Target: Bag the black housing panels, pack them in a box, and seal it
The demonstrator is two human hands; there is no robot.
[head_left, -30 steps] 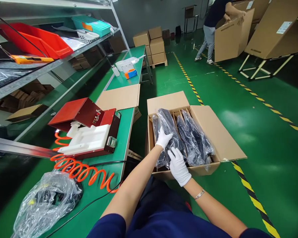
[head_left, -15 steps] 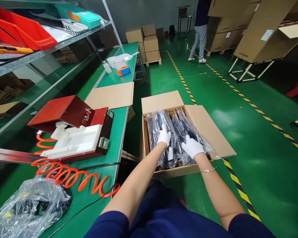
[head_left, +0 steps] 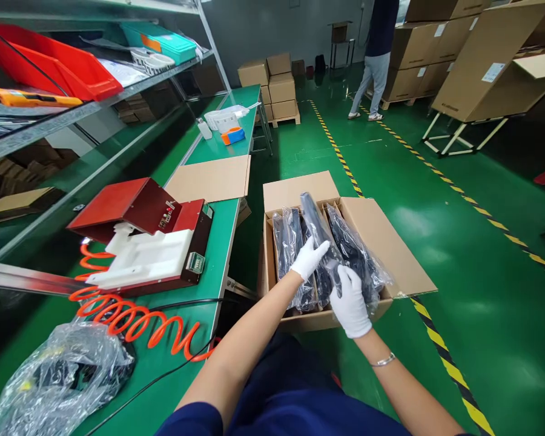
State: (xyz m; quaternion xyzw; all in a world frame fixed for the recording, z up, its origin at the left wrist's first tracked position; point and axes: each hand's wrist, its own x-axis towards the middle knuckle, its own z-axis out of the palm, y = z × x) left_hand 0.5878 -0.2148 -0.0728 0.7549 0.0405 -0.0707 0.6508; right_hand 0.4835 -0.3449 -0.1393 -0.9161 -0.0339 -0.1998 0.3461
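White gloves cover both hands. A dark, long item in a clear plastic bag (head_left: 317, 221) is tilted above an open cardboard box (head_left: 300, 324). My left hand (head_left: 309, 258) grips its left side near the middle, with thumb and fingers round it. My right hand (head_left: 350, 301) is closed on its lower part. Inside the box, more dark bagged items (head_left: 292, 242) stand side by side between cardboard dividers. Another bagged item (head_left: 352, 242) lies in the box just right of the held one.
On the green workbench (head_left: 224, 227) at left are a red machine with a white tray (head_left: 149, 254), an orange coiled hose (head_left: 131, 321) and a plastic-wrapped bundle (head_left: 68, 375). A person (head_left: 376, 60) stands far off near stacked cartons (head_left: 281, 88).
One bagged item has come up out of the box's middle and is now between both hands. My left hand has moved slightly right, and my right hand has turned and moved lower.
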